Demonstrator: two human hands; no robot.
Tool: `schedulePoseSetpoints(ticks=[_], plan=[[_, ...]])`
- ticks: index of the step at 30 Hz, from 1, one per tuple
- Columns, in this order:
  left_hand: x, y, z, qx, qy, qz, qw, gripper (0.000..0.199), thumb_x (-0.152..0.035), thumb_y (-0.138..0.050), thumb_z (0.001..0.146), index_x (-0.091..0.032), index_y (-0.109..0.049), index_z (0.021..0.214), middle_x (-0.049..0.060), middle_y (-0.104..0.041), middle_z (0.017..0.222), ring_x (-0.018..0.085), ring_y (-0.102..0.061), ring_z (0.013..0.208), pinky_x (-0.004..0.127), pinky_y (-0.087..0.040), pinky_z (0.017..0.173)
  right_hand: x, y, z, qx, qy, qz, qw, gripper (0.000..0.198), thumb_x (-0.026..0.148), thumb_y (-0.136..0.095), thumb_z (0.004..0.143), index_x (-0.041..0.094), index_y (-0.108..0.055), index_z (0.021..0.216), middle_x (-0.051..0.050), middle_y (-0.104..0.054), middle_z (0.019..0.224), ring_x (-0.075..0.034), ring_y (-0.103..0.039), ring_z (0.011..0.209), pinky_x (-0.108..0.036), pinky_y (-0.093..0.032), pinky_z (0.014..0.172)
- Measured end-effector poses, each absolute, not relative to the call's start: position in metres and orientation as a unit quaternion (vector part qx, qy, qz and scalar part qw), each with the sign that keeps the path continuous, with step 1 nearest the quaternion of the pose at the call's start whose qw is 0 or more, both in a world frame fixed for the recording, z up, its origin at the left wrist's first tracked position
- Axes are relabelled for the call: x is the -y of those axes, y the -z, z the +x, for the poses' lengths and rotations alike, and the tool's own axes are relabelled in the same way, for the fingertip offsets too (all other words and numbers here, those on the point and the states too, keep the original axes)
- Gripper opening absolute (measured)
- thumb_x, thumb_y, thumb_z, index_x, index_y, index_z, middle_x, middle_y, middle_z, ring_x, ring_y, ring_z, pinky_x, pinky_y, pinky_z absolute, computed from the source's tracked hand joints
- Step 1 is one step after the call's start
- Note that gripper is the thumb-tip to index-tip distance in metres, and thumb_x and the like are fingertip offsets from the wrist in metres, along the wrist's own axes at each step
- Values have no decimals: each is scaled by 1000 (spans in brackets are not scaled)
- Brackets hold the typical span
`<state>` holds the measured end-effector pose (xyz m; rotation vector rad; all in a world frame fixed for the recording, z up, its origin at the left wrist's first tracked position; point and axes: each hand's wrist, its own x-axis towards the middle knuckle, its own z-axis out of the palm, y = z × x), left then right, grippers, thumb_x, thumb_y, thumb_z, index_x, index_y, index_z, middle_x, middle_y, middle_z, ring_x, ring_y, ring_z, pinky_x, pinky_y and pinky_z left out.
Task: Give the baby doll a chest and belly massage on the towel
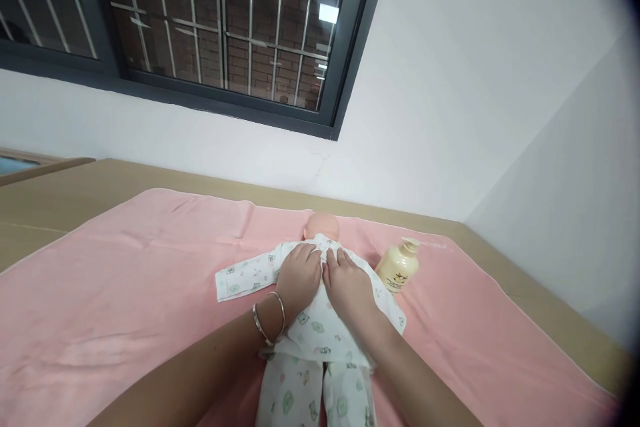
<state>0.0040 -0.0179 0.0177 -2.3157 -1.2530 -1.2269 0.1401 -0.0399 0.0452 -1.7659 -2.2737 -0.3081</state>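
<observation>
- Plainly, the dressed doll (320, 327) lies on a pink blanket (150, 267) spread over the tan surface (60, 193), its head (321, 225) toward the wall (425, 167).
- The left hand (300, 277) and right hand (350, 287) both rest high on the printed shirt (325, 340), fingertips near its middle, just below the head. Each grip is narrow, fingers close together; whether either one pinches cloth, I cannot tell.
- The shirt looks thin, light and soft; it should crease and shift under little force, so a fingertip hold on the edge near the neck seems surest.
- The sleeve (247, 277) beside the left hand lies stretched out sideways and looks limp; its open end seems the easy place to take hold.
- The head looks smooth and fairly firm, perhaps slippery. The doll is probably light, better steadied around the middle than tugged by its clothes.
- The pump bottle (399, 268), near the right hand, looks hard and slick; its broad body offers the safest hold.
</observation>
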Motion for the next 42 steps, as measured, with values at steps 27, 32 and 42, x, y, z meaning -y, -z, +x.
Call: schedulePoseSetpoints(ticks=[27,32,42], plan=[[14,-14,4,413,463,-779,97,20,-12,-46,87,-16,-64,93,10,-67,102,24,-59,100,44,-51,92,40,-41,140,774,102,-598,179,46,25,-31,99,9,-52,136,-19,-54,136,-29,-48,130,-40,-38,107],[15,-13,4,444,460,-763,96,23,-12,-45,86,-18,-64,96,10,-68,106,25,-60,103,46,-51,93,35,-40,145,774,63,-597,201,46,26,-33,97,12,-51,137,-17,-52,140,-27,-43,134,-42,-30,112],[10,-5,6,491,441,-749,59,36,-17,-46,86,-12,-58,120,15,-62,127,29,-53,123,50,-43,107,26,-35,153,785,2,-575,229,50,29,-33,98,14,-41,145,-15,-38,150,-27,-30,142,-47,-20,116]])
